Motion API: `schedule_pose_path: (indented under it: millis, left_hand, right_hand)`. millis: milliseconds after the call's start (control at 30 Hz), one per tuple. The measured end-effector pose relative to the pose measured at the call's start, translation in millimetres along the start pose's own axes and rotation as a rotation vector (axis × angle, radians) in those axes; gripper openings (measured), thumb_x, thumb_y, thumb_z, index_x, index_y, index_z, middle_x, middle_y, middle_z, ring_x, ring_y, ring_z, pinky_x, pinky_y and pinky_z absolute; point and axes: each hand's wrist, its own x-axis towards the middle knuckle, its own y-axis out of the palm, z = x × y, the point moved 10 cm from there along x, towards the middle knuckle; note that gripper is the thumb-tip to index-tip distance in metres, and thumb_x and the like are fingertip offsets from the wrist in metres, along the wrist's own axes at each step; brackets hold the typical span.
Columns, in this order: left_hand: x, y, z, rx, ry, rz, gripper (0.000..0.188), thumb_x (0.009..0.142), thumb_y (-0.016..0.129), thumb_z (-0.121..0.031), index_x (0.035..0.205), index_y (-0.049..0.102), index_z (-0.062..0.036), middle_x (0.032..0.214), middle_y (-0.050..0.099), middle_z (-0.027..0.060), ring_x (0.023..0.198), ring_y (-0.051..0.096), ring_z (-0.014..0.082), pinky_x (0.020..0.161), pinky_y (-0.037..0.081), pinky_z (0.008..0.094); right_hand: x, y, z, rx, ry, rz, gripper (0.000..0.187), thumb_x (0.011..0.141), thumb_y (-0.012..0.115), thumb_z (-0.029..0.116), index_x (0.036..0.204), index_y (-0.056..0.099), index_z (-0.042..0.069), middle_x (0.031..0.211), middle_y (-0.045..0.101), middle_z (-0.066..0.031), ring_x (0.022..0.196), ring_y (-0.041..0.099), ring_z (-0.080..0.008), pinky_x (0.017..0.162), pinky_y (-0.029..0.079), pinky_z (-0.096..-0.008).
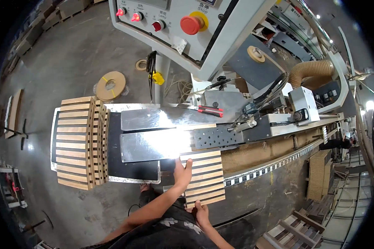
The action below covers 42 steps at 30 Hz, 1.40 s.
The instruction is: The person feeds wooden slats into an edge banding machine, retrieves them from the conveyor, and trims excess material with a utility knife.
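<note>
A slatted wooden panel point(203, 177) with alternating light and dark strips lies at about 5 o'clock from the picture's centre, on the feed edge of a woodworking machine beside the checked conveyor strip point(270, 167). The left hand point(182, 173) rests flat on the panel's left edge, fingers extended together with the thumb on the slats. The right hand point(201, 212) grips the panel's near edge at 6 o'clock, fingers curled around it. A shiny steel plate point(149, 145) sits just beyond the panel at its 11 o'clock. At 9 o'clock a stack of slatted panels point(81, 143) stands on the table end. The control box point(170, 25), with a red stop button point(190, 25), is at 12 o'clock
</note>
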Motion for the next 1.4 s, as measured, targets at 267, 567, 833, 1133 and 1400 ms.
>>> schedule_pose_path:
  millis: [267,567,833,1133,1400]
  left_hand:
    - [-9,62,-15,0.087,0.001,-0.015,0.061,0.094,0.057,-0.043,0.135,0.037,-0.0032,0.115,0.063,0.0283,0.109,0.059,0.0481,0.096,0.044,0.0499]
    - [-13,153,-16,0.136,-0.033,-0.017,0.057,0.094,0.058,-0.041,0.132,0.041,-0.0025,0.114,0.063,0.0301,0.111,0.058,0.0486,0.098,0.042,0.0505]
    - [1,246,-3,0.164,-0.055,0.037,0.068,0.093,0.06,-0.044,0.139,0.035,-0.0003,0.12,0.062,0.0275,0.115,0.059,0.0425,0.097,0.044,0.0478]
    - [-100,165,-55,0.16,0.099,0.855,0.038,0.103,0.048,-0.034,0.123,0.055,-0.0027,0.105,0.067,0.0084,0.081,0.065,0.0134,0.068,0.053,0.0285]
    - [-137,-255,-177,0.272,0.637,-0.347,0.036,0.096,0.062,-0.025,0.123,0.057,-0.0022,0.101,0.068,0.0082,0.094,0.064,0.0166,0.081,0.051,0.0294]
  right_hand:
    - [10,-42,49,-0.047,-0.037,-0.008,0.045,0.102,0.052,0.035,0.11,0.057,-0.009,0.094,0.07,-0.0201,0.081,0.07,-0.027,0.072,0.057,-0.0365]
    - [45,-124,89,-0.048,-0.077,-0.089,0.042,0.1,0.054,0.033,0.112,0.057,-0.007,0.091,0.07,-0.0192,0.074,0.068,-0.0254,0.068,0.057,-0.0355]
    - [65,-179,142,-0.204,-0.184,0.03,0.038,0.104,0.046,0.032,0.113,0.056,-0.003,0.084,0.07,-0.0141,0.067,0.07,-0.0238,0.054,0.054,-0.0336]
    - [43,-206,137,-0.282,-0.32,-0.129,0.038,0.103,0.05,0.038,0.079,0.049,0.008,0.054,0.04,0.0007,0.045,0.043,-0.0105,0.04,0.035,-0.0305]
    - [-13,20,262,-0.698,-1.044,0.27,0.035,0.099,0.057,0.036,0.101,0.055,0.001,0.087,0.059,-0.0085,0.083,0.058,-0.0186,0.077,0.047,-0.0345]
